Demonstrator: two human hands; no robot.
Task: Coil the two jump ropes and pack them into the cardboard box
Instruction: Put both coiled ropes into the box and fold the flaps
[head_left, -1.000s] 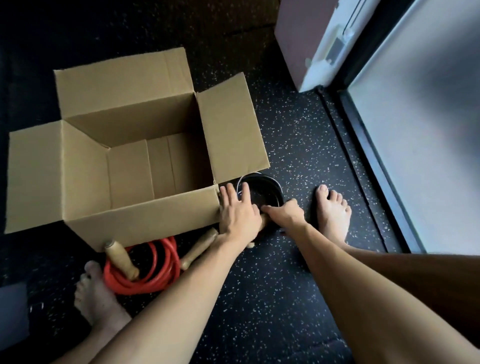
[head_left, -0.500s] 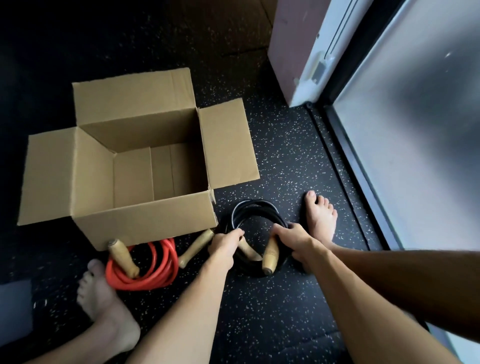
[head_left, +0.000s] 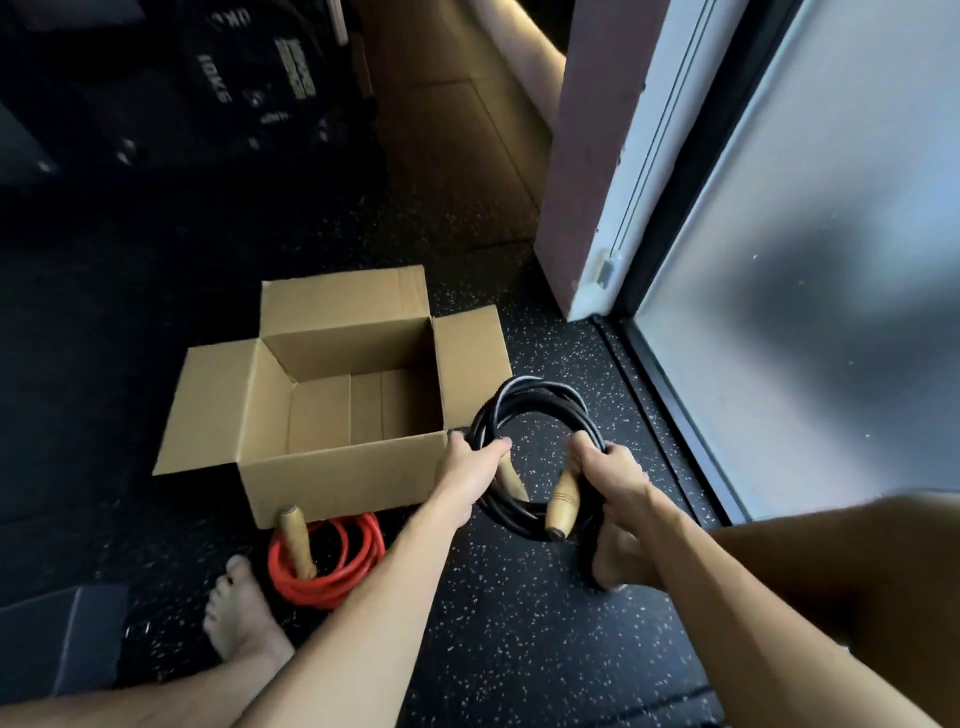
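Observation:
A coiled black jump rope (head_left: 540, 402) with wooden handles is held up off the floor, just right of the open cardboard box (head_left: 332, 467). My left hand (head_left: 470, 465) grips the coil's left side, close to the box's front right corner. My right hand (head_left: 615, 475) grips the right side, by one wooden handle (head_left: 563, 501). The box interior shows nothing inside. A coiled orange jump rope (head_left: 332, 564) lies on the floor against the box's front wall, one wooden handle (head_left: 296, 543) resting on it.
The floor is black speckled rubber (head_left: 519, 649). My bare left foot (head_left: 239, 618) is beside the orange coil, my right foot (head_left: 618, 561) under my right hand. A frosted glass door (head_left: 831, 312) and its frame stand to the right. Dark weight plates (head_left: 249, 88) sit behind the box.
Both hands closed on the black coil and lifted it off the floor. My head has risen, so the box looks smaller and farther.

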